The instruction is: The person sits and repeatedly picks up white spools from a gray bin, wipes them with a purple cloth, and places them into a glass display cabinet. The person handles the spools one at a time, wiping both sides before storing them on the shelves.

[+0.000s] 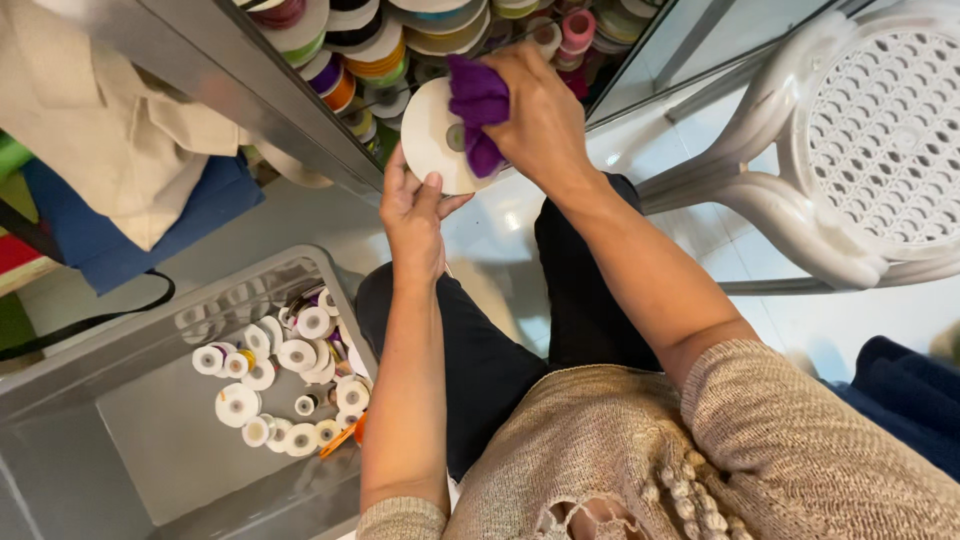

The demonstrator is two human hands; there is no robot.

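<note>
Head view looks down on a white plastic chair (860, 150), cut off at the right edge. A clear plastic bin (120, 430) sits on the floor at lower left, holding many small white ribbon spools (285, 375); their colours are hard to make out. More spools (400, 40) fill a glass-fronted shelf, cut off by the top edge. The left hand (413, 215) grips a white round spool (440, 135) by its lower rim. The right hand (535, 105) presses a purple cloth (478, 110) against the spool's face, closed around it.
</note>
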